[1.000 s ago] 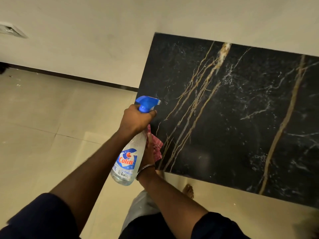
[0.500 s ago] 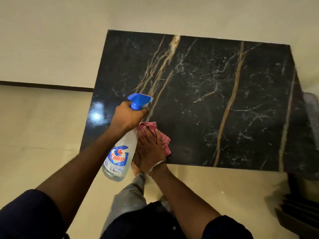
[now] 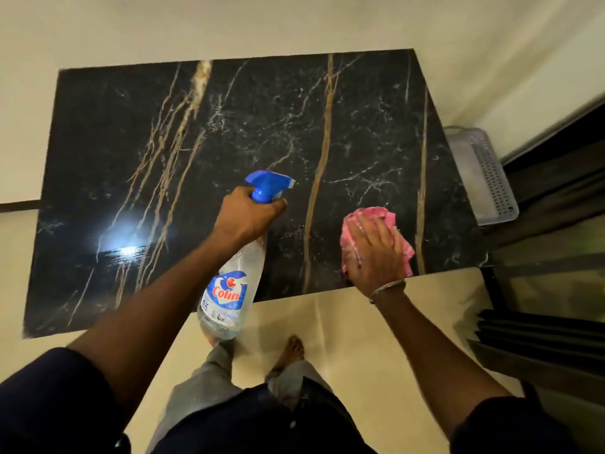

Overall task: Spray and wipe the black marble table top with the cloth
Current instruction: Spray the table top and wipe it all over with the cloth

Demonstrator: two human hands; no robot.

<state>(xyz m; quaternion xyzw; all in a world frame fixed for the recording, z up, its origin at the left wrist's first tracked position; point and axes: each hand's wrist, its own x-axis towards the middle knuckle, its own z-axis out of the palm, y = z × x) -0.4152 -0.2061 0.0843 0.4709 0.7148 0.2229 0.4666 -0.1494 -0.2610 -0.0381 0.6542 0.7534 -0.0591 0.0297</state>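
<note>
The black marble table top (image 3: 131, 165) with gold and white veins fills the middle of the view, speckled with fine droplets near its centre. My left hand (image 3: 247, 214) grips the neck of a clear spray bottle (image 3: 234, 283) with a blue trigger head, held over the table's near edge, nozzle pointing right and away. My right hand (image 3: 376, 253) lies flat on a pink cloth (image 3: 376, 217), pressing it onto the table near the front right corner.
A grey perforated plastic basket (image 3: 484, 178) sits just past the table's right edge. Dark frames and stacked dark slats (image 3: 540, 329) stand at the right. Beige floor tiles (image 3: 343, 322) lie in front, with my bare feet below. A light glare shows at the table's left.
My view has swung so the whole table shows. My right hand slid the pink cloth rightward from beside the bottle to the front right corner. The bottle moved over the table's middle.
</note>
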